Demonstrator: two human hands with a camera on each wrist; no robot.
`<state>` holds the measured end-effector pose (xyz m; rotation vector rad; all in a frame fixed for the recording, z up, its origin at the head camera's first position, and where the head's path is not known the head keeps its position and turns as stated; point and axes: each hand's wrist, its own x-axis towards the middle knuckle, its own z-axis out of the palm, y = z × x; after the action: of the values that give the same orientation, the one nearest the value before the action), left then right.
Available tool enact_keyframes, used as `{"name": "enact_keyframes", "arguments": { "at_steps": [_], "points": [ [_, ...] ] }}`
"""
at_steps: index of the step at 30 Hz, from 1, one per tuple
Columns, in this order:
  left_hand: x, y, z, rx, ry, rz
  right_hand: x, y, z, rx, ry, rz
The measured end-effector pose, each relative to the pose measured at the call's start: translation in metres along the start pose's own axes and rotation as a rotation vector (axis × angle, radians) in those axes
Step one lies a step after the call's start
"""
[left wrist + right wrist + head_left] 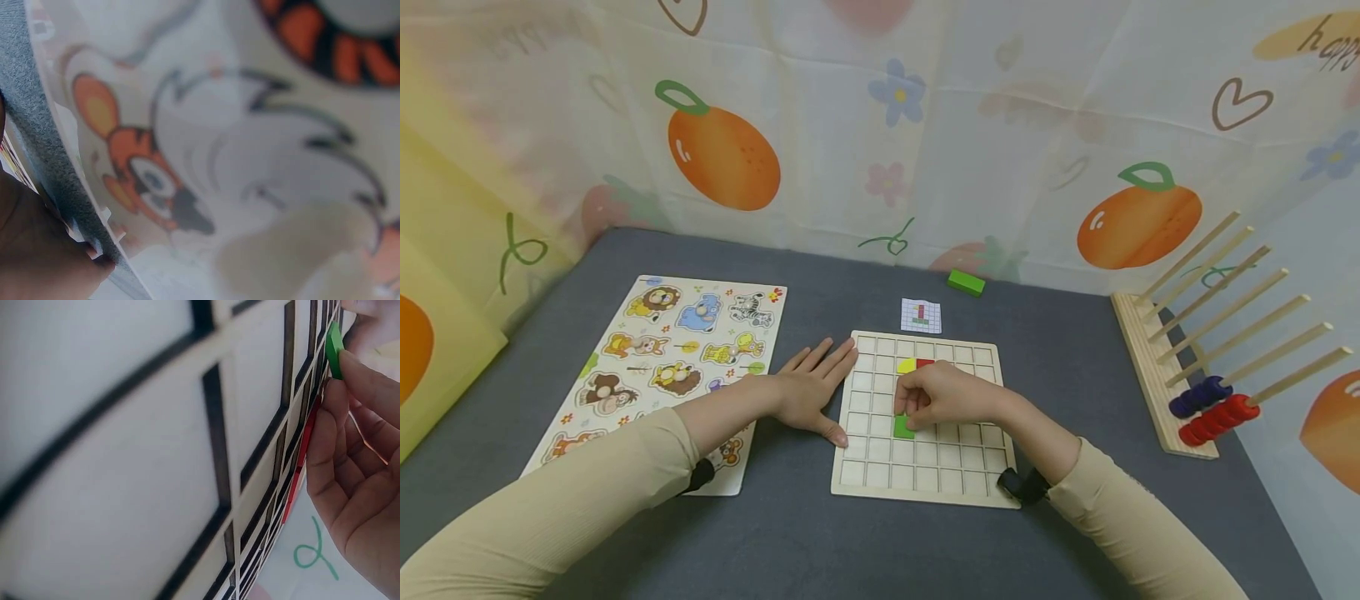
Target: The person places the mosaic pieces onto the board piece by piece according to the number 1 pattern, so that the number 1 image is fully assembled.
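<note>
A wooden grid board [966, 483] with pale square cells lies on the dark table. My left hand [816, 390] rests flat with spread fingers at its left edge, thumb and fingertips touching the rim. Over the middle of the grid, my right hand [951, 396] pinches a green square tile [904, 427] between thumb and forefinger. In the right wrist view that green tile [334, 350] stands tilted against the grid at the fingertips. A yellow piece [907, 365] and a red piece [925, 362] sit in the grid beyond the right hand, partly hidden by it.
Behind the board lies a small gridded paper card [921, 316] with a coloured pattern, and a green block [966, 282] near the curtain. An animal picture board [692, 333] lies under my left forearm. At right stands a wooden peg rack [1138, 367] with blue and red beads.
</note>
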<state>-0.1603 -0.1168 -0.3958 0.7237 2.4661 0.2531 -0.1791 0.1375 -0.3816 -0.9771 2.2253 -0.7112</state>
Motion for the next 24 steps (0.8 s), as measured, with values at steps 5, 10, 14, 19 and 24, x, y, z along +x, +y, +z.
{"name": "enact_keyframes", "arguments": {
  "at_steps": [5, 10, 14, 19, 24],
  "points": [
    [0.0003, -0.0009, 0.0009, 0.006, 0.005, 0.0, 0.0011, -0.0002, 0.0006, -0.017, 0.0, 0.006],
    [0.0011, -0.0014, 0.0013, 0.014, 0.006, -0.001, 0.0015, 0.0004, 0.0013, -0.025, -0.001, 0.006],
    [0.0007, -0.0012, 0.0008, 0.013, 0.005, 0.001, 0.0014, -0.0002, 0.0013, -0.032, 0.002, 0.006],
    [0.0012, -0.0005, 0.0001, 0.018, -0.002, -0.003, 0.0011, -0.0016, 0.0013, -0.029, 0.004, 0.008],
    [0.0016, 0.0003, -0.0006, 0.017, 0.001, 0.0, 0.0013, -0.0013, 0.0018, -0.03, 0.006, 0.012]
  ]
}}
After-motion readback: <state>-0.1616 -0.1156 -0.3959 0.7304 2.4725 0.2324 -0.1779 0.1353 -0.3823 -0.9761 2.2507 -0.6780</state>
